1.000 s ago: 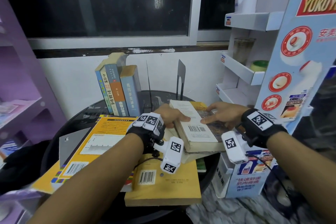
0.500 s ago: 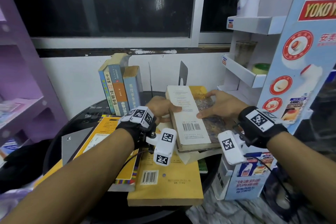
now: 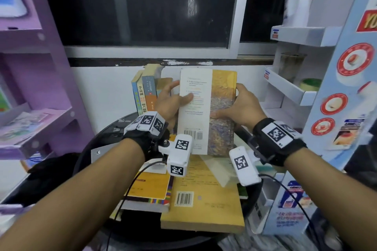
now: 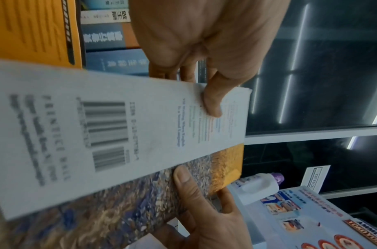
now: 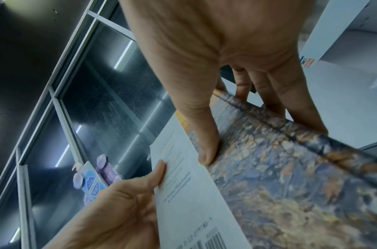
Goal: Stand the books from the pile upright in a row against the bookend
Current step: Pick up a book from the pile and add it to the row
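**Clerk:** Head view, item one: book (image 3: 206, 108), white and painted-field back cover with barcode, held upright in the air above the pile (image 3: 202, 195), in front of the standing row of books (image 3: 145, 91).

**Checker:** Left hand?

**Clerk:** Left hand (image 3: 170, 101), forearm reaching forward from lower left, wrist band with markers. Thumb lies across the white panel of the cover; the other fingers (image 4: 168, 74) pass behind the book's left edge. Grip closed round that edge.

**Checker:** Right hand?

**Clerk:** Right hand (image 3: 242, 106), forearm reaching in from lower right. Thumb presses on the painted part of the cover; fingers (image 5: 289, 107) wrap behind the spine edge. Also clasping the book.

**Checker:** Row?

**Clerk:** Several books upright at the back of the round dark surface (image 3: 89, 161), just left of the held book, leaning a little. Bookend: hidden behind the held book, cannot tell its place.

**Checker:** Pile?

**Clerk:** Yellow book (image 3: 204, 206) flat, barcode up, nearest the front edge; orange-covered book (image 3: 149, 189) flat beside it on the left.

**Checker:** Surroundings?

**Clerk:** Purple shelf unit (image 3: 34, 87) at left, white display rack (image 3: 289, 87) at right, dark window (image 3: 142, 6) behind.
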The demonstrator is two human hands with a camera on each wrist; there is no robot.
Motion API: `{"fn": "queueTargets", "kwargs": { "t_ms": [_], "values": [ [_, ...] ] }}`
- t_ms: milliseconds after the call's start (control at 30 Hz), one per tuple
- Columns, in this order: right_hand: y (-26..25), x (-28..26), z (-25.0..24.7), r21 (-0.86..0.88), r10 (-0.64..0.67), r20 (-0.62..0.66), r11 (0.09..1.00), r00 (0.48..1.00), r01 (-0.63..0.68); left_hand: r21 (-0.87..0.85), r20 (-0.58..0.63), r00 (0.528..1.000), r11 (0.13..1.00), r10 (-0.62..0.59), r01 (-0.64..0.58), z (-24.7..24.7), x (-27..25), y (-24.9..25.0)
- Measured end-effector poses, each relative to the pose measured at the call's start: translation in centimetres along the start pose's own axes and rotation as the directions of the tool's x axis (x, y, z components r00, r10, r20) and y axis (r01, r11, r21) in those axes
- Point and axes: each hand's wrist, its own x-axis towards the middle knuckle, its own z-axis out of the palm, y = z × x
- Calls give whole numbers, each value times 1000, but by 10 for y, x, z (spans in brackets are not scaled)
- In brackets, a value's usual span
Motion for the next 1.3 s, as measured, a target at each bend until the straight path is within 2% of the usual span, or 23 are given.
{"fn": "queueTargets", "kwargs": {
  "t_ms": [267,667,833,1000,1100,1300],
  "values": [
    [-31,-5,22,37,-132,-37,990,991,134,-135,-45,996,987,81,-86,-30,-5,12],
    [-50,-11,62,125,-220,77,970,972,210,-122,-64,982,975,179,-185,-93,-16,-5],
    [-53,-5,56,129,-224,122,969,967,208,-92,-60,978,975,199,-204,-91,-12,0],
    [-61,-1,43,177,-269,195,956,943,236,29,-33,958,958,286,-285,-85,-11,8],
    [-66,4,40,184,-303,242,947,922,263,29,-27,953,953,301,-301,-88,-9,7],
    [-75,3,32,172,-315,269,946,910,276,-3,41,961,962,273,-274,-94,-7,10]
  ]
}}
